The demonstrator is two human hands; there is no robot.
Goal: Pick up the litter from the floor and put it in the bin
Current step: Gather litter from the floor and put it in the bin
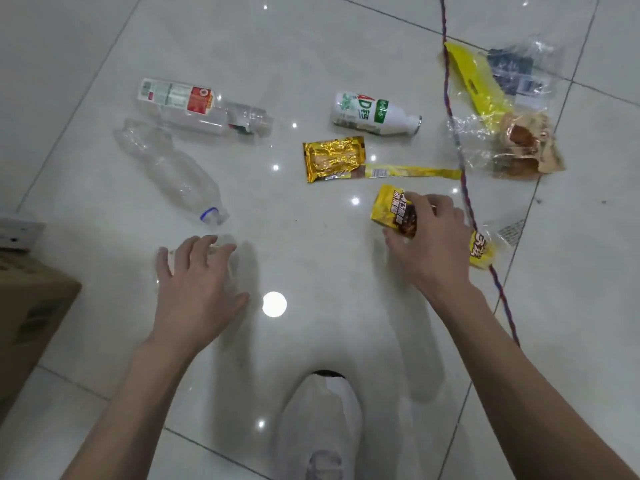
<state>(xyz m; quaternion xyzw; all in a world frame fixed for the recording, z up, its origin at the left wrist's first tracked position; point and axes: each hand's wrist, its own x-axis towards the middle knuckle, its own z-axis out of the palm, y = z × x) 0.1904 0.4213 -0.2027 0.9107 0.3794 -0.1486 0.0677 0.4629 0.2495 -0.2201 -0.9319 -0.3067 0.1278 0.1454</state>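
Observation:
Litter lies spread on the glossy tiled floor (311,64). My right hand (429,244) grips a yellow snack wrapper (391,211) at floor level. My left hand (197,282) rests over a small clear plastic item (225,252), fingers curved around it; whether it grips it is unclear. Beyond lie a crushed clear bottle (173,171), a clear bottle with a red label (197,105), a white drink bottle (374,114), a gold foil wrapper (334,157) with a yellow strip (415,172), and a pile of plastic bags (502,109). No bin is in view.
A red-blue cord (460,161) runs down the floor just right of my right hand. A cardboard box (31,306) stands at the left edge, with a white socket strip (19,230) behind it. My white shoe (322,427) is at the bottom centre. Another yellow wrapper (481,251) lies beside the cord.

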